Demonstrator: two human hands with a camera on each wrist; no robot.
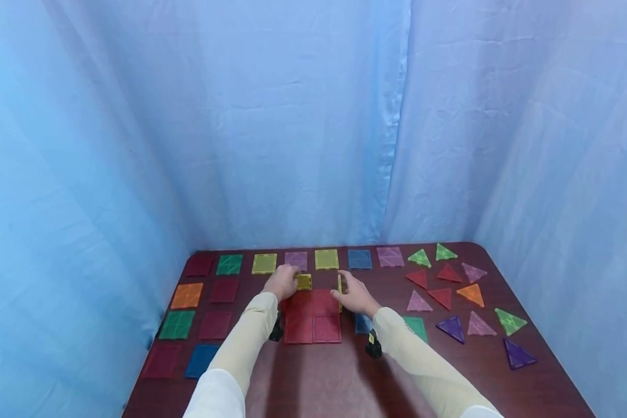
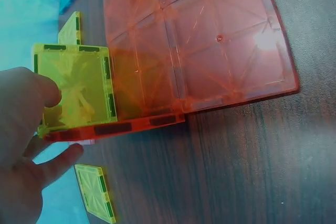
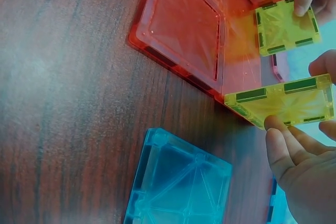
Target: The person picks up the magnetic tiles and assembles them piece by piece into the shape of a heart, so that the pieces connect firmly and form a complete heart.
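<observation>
Red square magnetic tiles (image 1: 326, 328) lie joined flat in a larger square at the middle of the table. At their far edge my left hand (image 1: 282, 283) pinches an upright yellow square tile (image 1: 305, 282), thumb (image 2: 48, 92) on its near face and fingers behind. On the right edge of the red base stands a second yellow tile (image 3: 286, 103). My right hand (image 1: 356, 295) holds that one between thumb and fingers, its fingertips (image 3: 275, 124) against the outer face. A blue square tile (image 3: 181, 182) lies beside the base, near my right wrist.
Flat square tiles line the back edge, among them a yellow tile (image 1: 326, 259) and a blue tile (image 1: 360, 259). More squares, such as an orange tile (image 1: 187, 296), fill the left side. Several triangles, including a purple triangle (image 1: 451, 329), spread over the right. Blue curtains (image 1: 292, 128) surround the table.
</observation>
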